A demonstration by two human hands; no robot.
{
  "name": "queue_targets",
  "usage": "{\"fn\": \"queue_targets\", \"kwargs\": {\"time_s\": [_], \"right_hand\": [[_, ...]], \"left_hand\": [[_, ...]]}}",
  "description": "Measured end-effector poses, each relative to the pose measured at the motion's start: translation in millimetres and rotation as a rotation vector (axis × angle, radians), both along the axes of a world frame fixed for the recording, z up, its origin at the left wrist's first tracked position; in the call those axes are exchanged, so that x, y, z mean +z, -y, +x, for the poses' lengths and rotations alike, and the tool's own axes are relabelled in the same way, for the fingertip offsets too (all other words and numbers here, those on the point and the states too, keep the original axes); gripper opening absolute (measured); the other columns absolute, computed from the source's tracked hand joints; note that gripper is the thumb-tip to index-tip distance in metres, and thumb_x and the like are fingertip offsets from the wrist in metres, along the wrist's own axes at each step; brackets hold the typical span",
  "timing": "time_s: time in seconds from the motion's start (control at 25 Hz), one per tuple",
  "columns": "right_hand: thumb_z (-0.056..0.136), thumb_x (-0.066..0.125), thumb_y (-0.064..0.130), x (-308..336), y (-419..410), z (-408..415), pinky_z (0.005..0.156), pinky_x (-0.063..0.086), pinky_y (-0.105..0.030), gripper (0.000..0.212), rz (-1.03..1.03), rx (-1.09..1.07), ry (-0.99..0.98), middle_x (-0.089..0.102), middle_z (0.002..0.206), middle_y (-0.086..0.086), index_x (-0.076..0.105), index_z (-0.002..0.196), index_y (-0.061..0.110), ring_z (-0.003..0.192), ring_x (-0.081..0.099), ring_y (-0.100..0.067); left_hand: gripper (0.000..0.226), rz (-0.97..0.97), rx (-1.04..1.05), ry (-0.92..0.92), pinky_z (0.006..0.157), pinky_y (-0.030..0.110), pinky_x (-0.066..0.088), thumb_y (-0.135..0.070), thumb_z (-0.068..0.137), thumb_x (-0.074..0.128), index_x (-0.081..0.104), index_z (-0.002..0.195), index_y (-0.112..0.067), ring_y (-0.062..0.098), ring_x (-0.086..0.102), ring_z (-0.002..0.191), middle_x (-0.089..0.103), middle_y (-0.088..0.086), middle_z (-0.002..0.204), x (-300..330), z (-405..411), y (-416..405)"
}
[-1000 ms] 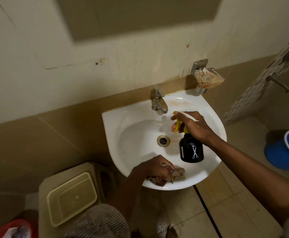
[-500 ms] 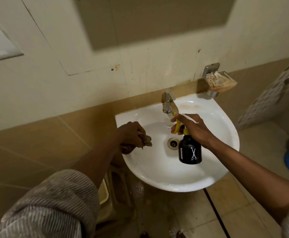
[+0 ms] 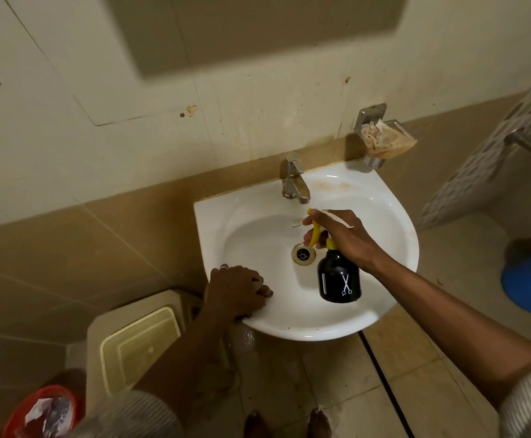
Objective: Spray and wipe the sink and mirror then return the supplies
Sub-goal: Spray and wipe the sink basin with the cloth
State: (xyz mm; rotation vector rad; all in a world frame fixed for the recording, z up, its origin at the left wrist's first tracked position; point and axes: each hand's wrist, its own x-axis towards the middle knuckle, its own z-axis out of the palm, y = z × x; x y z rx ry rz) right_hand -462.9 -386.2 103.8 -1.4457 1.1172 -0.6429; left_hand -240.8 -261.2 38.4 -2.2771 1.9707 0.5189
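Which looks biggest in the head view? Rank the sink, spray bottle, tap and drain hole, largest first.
1. Sink
2. Spray bottle
3. Tap, smaller than the bottle, though it sits farther from the camera, so that is unsure
4. Drain hole

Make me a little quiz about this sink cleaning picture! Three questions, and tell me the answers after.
1. True or false: the right hand holds the black spray bottle over the sink.
2. Where is the left hand pressing? A) the tap B) the sink's front-left rim C) the blue bucket
3. Fill in: the bottle's trigger is coloured ____.

Key: 1 true; 2 B; 3 yellow.
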Motion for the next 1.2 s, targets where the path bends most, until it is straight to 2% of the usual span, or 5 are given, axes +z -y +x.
{"fn": "queue_targets", "kwargs": {"time_s": [0.32,0.6,0.72,1.04,1.2], "right_hand": [[0.106,0.06,0.042,23.4,2.4,-7.7,0.076,0.06,-0.034,0.043,-0.006,0.024,0.024,0.08,0.09,-0.023,0.078,0.105,0.003,0.088,0.079,-0.036],[0.105,0.061,0.045,40.3,12.6,-23.7,0.083,0.059,-0.041,0.044,-0.024,0.01,0.037,0.081,0.09,-0.022,0.077,0.106,0.003,0.091,0.078,-0.039],[0.106,0.059,0.042,49.7,18.8,-22.9,0.083,0.058,-0.043,0.043,-0.04,-0.004,0.057,0.081,0.091,-0.023,0.077,0.106,0.003,0.084,0.078,-0.03],[0.11,0.05,0.033,95.5,43.4,-25.5,0.077,0.061,-0.034,0.042,-0.084,-0.107,0.215,0.078,0.087,-0.019,0.073,0.115,-0.002,0.083,0.079,-0.025],[0.111,0.05,0.033,86.2,39.4,-28.8,0.081,0.061,-0.037,0.038,-0.058,-0.099,0.188,0.079,0.092,-0.023,0.074,0.109,0.005,0.09,0.079,-0.031]], "left_hand": [[0.05,-0.128,0.21,-0.229,0.082,0.035,0.045,-0.061,0.08,0.038,0.07,0.099,-0.029,0.02,0.065,0.09,0.07,-0.008,0.095,-5.1,-123.0,-36.8],[0.046,-0.059,0.438,-0.71,0.092,0.03,0.039,-0.04,0.072,0.066,0.062,0.118,-0.039,0.021,0.053,0.106,0.054,-0.011,0.108,21.4,-222.1,-16.0],[0.041,0.02,0.434,-1.062,0.101,0.033,0.046,-0.031,0.066,0.072,0.064,0.103,-0.046,0.016,0.056,0.11,0.063,-0.009,0.116,37.8,-239.4,-0.7],[0.032,-0.004,0.72,-1.98,0.054,0.028,0.048,-0.005,0.079,0.055,0.063,0.11,-0.011,0.022,0.056,0.055,0.061,0.015,0.081,36.6,-134.5,32.9],[0.021,0.01,0.89,-2.2,0.088,0.051,0.049,-0.02,0.078,0.052,0.064,0.091,-0.008,0.032,0.059,0.077,0.064,0.018,0.085,17.7,-64.4,25.5]]}}
